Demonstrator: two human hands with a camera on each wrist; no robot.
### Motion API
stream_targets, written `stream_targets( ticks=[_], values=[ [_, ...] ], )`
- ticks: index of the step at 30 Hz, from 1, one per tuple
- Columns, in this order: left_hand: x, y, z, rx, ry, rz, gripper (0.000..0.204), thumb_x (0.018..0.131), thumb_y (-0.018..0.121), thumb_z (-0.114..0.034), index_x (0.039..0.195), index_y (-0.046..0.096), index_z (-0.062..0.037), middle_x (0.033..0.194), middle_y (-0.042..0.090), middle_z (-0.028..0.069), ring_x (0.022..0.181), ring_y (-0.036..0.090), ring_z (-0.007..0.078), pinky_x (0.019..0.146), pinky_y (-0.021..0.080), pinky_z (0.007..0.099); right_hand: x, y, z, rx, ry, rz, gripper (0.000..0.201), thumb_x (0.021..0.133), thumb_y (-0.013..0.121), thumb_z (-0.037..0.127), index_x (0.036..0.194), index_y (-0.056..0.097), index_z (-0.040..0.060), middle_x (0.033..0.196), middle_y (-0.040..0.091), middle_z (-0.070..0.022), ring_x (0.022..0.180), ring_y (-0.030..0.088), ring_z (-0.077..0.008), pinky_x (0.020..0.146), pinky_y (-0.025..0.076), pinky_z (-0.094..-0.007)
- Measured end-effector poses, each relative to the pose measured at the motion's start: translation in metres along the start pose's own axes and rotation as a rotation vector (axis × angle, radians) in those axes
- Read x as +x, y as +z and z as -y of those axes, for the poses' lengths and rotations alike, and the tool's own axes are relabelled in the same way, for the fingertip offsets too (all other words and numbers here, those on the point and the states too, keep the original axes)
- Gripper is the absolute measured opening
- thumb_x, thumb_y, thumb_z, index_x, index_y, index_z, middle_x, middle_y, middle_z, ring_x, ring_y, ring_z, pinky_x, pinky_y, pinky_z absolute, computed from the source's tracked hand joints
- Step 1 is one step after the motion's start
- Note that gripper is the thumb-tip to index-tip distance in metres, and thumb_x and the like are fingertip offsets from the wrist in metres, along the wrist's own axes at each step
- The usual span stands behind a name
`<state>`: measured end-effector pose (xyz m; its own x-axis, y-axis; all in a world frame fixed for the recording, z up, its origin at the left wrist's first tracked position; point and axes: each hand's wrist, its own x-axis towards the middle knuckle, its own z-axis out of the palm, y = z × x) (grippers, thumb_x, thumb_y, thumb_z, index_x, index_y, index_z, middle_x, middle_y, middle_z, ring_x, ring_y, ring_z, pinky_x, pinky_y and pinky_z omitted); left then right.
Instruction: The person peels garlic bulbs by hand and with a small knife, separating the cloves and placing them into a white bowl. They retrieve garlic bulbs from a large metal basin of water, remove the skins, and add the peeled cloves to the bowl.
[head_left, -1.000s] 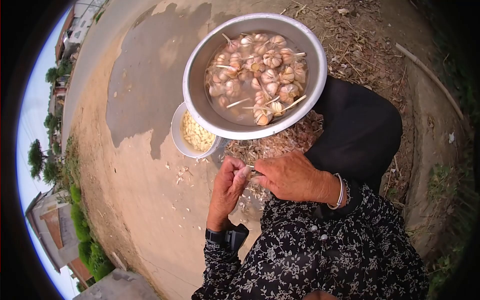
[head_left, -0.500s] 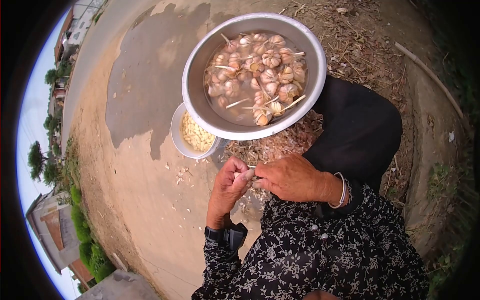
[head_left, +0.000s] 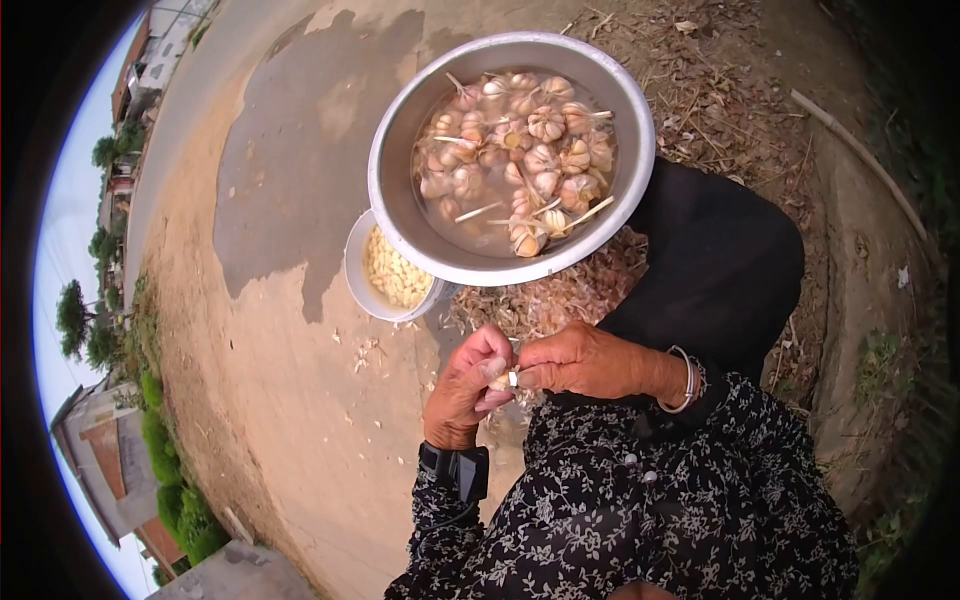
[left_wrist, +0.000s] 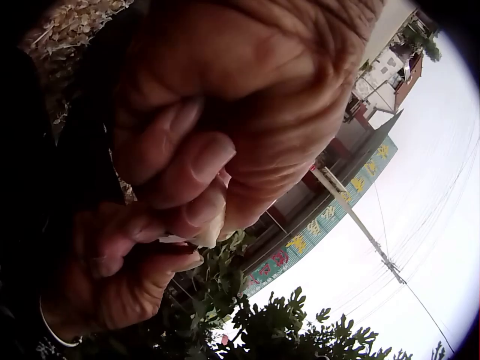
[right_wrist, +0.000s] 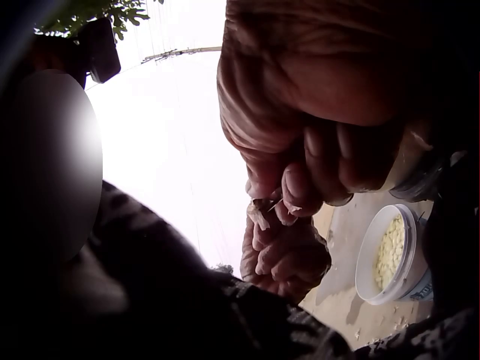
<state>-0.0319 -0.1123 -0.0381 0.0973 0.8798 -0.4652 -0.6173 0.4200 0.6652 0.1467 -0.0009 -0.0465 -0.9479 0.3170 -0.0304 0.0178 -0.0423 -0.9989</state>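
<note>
Close in front of the body, my left hand [head_left: 464,392] holds a pale garlic clove [left_wrist: 213,228] between thumb and curled fingers. My right hand [head_left: 598,364] meets it from the other side, thumb and forefinger pinching a small white piece [head_left: 513,379] against the clove; whether this is peel or a blade I cannot tell. In the right wrist view a pale flap [right_wrist: 259,216] shows between the two hands. Beyond them stands a metal basin [head_left: 400,240] of water with many unpeeled garlic bulbs [head_left: 546,124].
A white bucket [head_left: 356,282] of peeled cloves [head_left: 396,276] stands left of the basin, partly under its rim. Garlic skins [head_left: 590,285] lie heaped below the basin. A black-clad knee [head_left: 715,255] is at the right, and a long stick [head_left: 865,155] lies beyond.
My left hand has turned, its fingers spreading slightly, and a white piece now shows at the fingertips. The right hand has lowered a little at the fingertips, still meeting the left.
</note>
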Motion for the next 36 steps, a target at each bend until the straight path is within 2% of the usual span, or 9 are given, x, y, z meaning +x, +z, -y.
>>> stream_targets(
  ticks=[4, 7, 16, 19, 21, 22, 25, 29, 36],
  values=[
    [0.006, 0.004, 0.000, -0.060, -0.016, -0.003, 0.025, 0.091, 0.061, -0.026, 0.089, 0.046, -0.0058, 0.070, 0.045, 0.0007, 0.045, 0.033, 0.0038, 0.038, 0.025, 0.0169, 0.000, 0.002, -0.007, -0.034, -0.009, -0.060, 0.027, 0.091, 0.058, 0.030, 0.086, 0.061, 0.0035, 0.069, 0.060, -0.0150, 0.066, 0.061, -0.0328, 0.062, 0.047, -0.0403],
    [0.008, 0.012, 0.002, 0.017, 0.102, -0.187, 0.028, 0.092, 0.060, -0.029, 0.089, 0.045, -0.0051, 0.073, 0.046, 0.0019, 0.046, 0.034, 0.0032, 0.037, 0.027, 0.0158, 0.001, 0.003, -0.008, -0.281, 0.006, -0.142, 0.025, 0.092, 0.057, 0.029, 0.088, 0.062, 0.0044, 0.068, 0.059, -0.0152, 0.064, 0.061, -0.0320, 0.061, 0.047, -0.0398],
    [0.007, 0.003, 0.013, -0.248, 0.032, -0.013, 0.024, 0.097, 0.053, -0.027, 0.091, 0.046, -0.0048, 0.068, 0.046, 0.0022, 0.046, 0.034, 0.0059, 0.039, 0.027, 0.0175, -0.001, 0.006, -0.006, 0.424, 0.214, -0.006, 0.035, 0.095, 0.056, 0.036, 0.088, 0.062, 0.0028, 0.060, 0.049, -0.0013, 0.057, 0.048, -0.0096, 0.056, 0.044, -0.0269],
    [0.013, 0.001, 0.019, -0.333, 0.067, 0.048, 0.026, 0.098, 0.051, -0.028, 0.094, 0.050, -0.0028, 0.073, 0.049, 0.0031, 0.051, 0.038, 0.0058, 0.043, 0.031, 0.0177, 0.001, 0.005, -0.012, 0.362, 0.208, -0.062, 0.031, 0.094, 0.056, 0.034, 0.090, 0.063, 0.0037, 0.061, 0.054, -0.0042, 0.057, 0.054, -0.0149, 0.058, 0.046, -0.0295],
    [0.016, 0.005, 0.023, 0.609, 0.327, -0.376, 0.028, 0.099, 0.048, -0.028, 0.100, 0.057, -0.0015, 0.082, 0.052, 0.0031, 0.063, 0.044, 0.0058, 0.053, 0.037, 0.0187, 0.002, 0.009, -0.016, -0.073, 0.086, -0.246, 0.026, 0.093, 0.056, 0.031, 0.095, 0.064, 0.0065, 0.067, 0.061, -0.0096, 0.062, 0.062, -0.0245, 0.060, 0.049, -0.0348],
    [0.013, 0.007, 0.024, 0.734, 0.396, -0.416, 0.031, 0.100, 0.046, -0.029, 0.105, 0.061, -0.0021, 0.090, 0.054, 0.0014, 0.074, 0.046, 0.0060, 0.063, 0.039, 0.0205, 0.002, 0.009, -0.015, -0.074, 0.084, -0.246, 0.026, 0.093, 0.056, 0.031, 0.095, 0.064, 0.0065, 0.067, 0.061, -0.0096, 0.062, 0.062, -0.0245, 0.060, 0.049, -0.0348],
    [0.015, 0.022, 0.032, 0.753, 0.462, -0.322, 0.031, 0.100, 0.046, -0.029, 0.107, 0.059, -0.0019, 0.090, 0.053, 0.0006, 0.074, 0.046, 0.0064, 0.064, 0.039, 0.0214, 0.003, 0.012, -0.010, -0.306, 0.057, -0.323, 0.024, 0.092, 0.055, 0.029, 0.100, 0.065, 0.0096, 0.075, 0.065, -0.0141, 0.070, 0.065, -0.0325, 0.063, 0.051, -0.0409],
    [0.012, 0.021, 0.030, 0.356, 0.178, -0.344, 0.036, 0.100, 0.044, -0.034, 0.105, 0.059, -0.0013, 0.077, 0.054, -0.0003, 0.067, 0.045, 0.0059, 0.061, 0.037, 0.0204, 0.001, 0.011, -0.010, -0.304, 0.074, -0.280, 0.024, 0.092, 0.054, 0.030, 0.101, 0.065, 0.0105, 0.076, 0.065, -0.0147, 0.071, 0.065, -0.0331, 0.063, 0.051, -0.0425],
    [0.017, 0.013, 0.032, 0.035, 0.260, -0.455, 0.037, 0.100, 0.045, -0.036, 0.098, 0.057, -0.0014, 0.070, 0.053, 0.0023, 0.057, 0.045, 0.0081, 0.050, 0.033, 0.0213, -0.008, 0.006, -0.015, -0.190, 0.094, -0.245, 0.027, 0.094, 0.051, 0.029, 0.084, 0.059, 0.0057, 0.068, 0.060, -0.0155, 0.065, 0.061, -0.0348, 0.059, 0.047, -0.0442]
  ],
)
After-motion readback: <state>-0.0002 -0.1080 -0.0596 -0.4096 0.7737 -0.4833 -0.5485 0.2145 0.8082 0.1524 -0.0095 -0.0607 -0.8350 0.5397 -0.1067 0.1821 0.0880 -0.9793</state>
